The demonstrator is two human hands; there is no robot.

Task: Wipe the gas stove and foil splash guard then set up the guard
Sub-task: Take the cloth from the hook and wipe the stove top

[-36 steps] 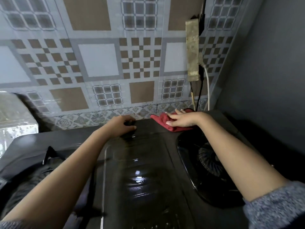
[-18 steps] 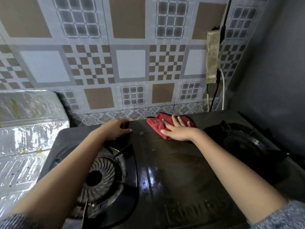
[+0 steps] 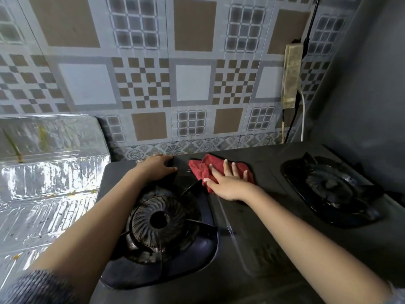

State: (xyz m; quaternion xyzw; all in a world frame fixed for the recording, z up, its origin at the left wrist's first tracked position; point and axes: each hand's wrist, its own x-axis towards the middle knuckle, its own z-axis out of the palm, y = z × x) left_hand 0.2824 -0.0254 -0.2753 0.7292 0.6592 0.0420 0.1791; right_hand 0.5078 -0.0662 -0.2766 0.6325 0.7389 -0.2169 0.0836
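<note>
Gas stove (image 3: 252, 227): right hand (image 3: 228, 183), fingers spread flat, presses red cloth (image 3: 201, 170) at far edge; left hand (image 3: 156, 168) rests palm-down beside it, holding nothing.

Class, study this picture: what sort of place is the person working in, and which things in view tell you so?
Most likely a home kitchen. A black two-burner gas stove stands against a patterned tiled wall, a foil splash guard lies to its left, and the right hand presses a red cloth on the stove top.
</note>
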